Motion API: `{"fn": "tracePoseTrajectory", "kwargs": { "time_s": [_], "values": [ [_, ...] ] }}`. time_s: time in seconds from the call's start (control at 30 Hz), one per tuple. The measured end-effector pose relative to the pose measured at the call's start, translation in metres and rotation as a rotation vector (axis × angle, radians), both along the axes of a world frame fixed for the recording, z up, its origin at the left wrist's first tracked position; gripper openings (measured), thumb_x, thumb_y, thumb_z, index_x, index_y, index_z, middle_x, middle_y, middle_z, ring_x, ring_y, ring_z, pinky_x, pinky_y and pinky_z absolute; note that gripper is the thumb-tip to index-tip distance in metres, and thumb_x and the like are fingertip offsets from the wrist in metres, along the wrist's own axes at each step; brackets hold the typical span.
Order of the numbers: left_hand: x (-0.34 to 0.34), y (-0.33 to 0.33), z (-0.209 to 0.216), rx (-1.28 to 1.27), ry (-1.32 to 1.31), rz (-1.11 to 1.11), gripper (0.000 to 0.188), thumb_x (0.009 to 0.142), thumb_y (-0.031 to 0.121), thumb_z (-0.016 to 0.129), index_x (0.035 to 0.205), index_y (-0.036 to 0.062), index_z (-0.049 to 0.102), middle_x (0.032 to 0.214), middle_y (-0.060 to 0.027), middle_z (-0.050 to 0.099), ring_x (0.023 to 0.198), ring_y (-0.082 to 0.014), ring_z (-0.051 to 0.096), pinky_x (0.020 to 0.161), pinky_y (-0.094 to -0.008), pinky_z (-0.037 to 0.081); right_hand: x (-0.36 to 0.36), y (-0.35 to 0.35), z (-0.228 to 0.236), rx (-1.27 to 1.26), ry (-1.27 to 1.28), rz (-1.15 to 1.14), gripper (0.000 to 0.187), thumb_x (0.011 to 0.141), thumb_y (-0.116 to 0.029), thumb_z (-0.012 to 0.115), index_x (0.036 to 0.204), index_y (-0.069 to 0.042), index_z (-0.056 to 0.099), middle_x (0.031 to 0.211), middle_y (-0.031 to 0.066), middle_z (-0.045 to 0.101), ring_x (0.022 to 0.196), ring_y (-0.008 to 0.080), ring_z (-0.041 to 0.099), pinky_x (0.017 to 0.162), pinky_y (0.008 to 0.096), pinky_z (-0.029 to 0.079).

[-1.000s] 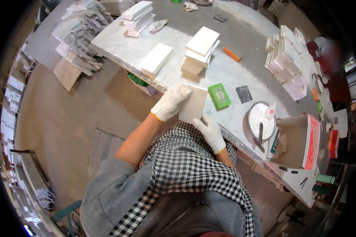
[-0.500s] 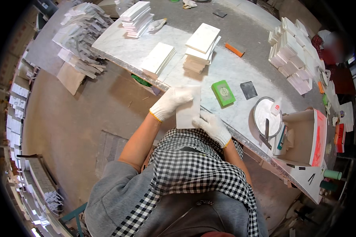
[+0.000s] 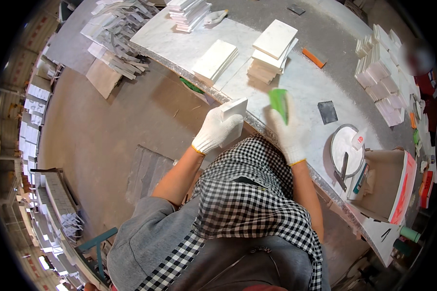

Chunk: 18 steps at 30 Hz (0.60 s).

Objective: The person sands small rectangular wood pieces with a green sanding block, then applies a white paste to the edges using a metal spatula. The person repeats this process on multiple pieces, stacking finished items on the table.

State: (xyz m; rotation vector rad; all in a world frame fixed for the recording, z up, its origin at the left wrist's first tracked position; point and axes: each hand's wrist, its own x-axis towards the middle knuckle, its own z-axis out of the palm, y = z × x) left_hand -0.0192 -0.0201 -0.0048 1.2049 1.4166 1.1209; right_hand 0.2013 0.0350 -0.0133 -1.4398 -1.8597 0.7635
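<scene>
My left hand (image 3: 210, 133), in a white knit glove, is closed around a white marble-like tile (image 3: 234, 107), tilted on edge by the table's near edge. My right hand (image 3: 292, 136), gloved the same way, grips a green rectangular block (image 3: 278, 103), smeared by motion, over the table to the right of the tile. Beyond the hands, a short stack of white tiles (image 3: 217, 57) stands left of a taller tile stack (image 3: 276, 40). A dark square pad (image 3: 327, 112) lies to the right of the green block.
At the right are a round pan of white powder (image 3: 342, 145) with a dark blade (image 3: 343, 167) on it and an open cardboard box (image 3: 381, 169). An orange block (image 3: 314, 57) lies farther back. More tile stacks (image 3: 381, 72) line the far right; a person sits or stands beyond.
My right hand has left the tile and taken up the green block from the table. My left hand now holds the tile alone, turned to show its edge. The view has shifted somewhat.
</scene>
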Motion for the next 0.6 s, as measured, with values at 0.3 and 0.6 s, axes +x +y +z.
{"fn": "tracePoseTrajectory", "kwargs": {
  "time_s": [0.3,0.6],
  "values": [
    [0.012,-0.006,-0.004,0.109,0.260,-0.024,0.039,0.097,0.012,0.063,0.133,-0.0029,0.061,0.120,-0.0111,0.071,0.108,-0.0140,0.063,0.094,-0.0311,0.051,-0.055,-0.006,0.009,0.441,0.055,0.145,0.057,0.089,-0.034,0.069,0.139,-0.009,0.059,0.126,0.0149,0.063,0.109,0.0353,0.059,0.096,0.0450,0.048],
    [0.005,-0.010,-0.019,0.061,0.231,0.025,0.042,0.092,0.014,0.067,0.131,-0.0006,0.062,0.117,-0.0180,0.072,0.106,-0.0247,0.070,0.092,-0.0349,0.054,-0.058,-0.020,0.020,0.379,0.067,0.243,0.059,0.088,-0.034,0.069,0.140,-0.009,0.057,0.127,0.0170,0.062,0.112,0.0362,0.059,0.096,0.0467,0.049]
  ]
}}
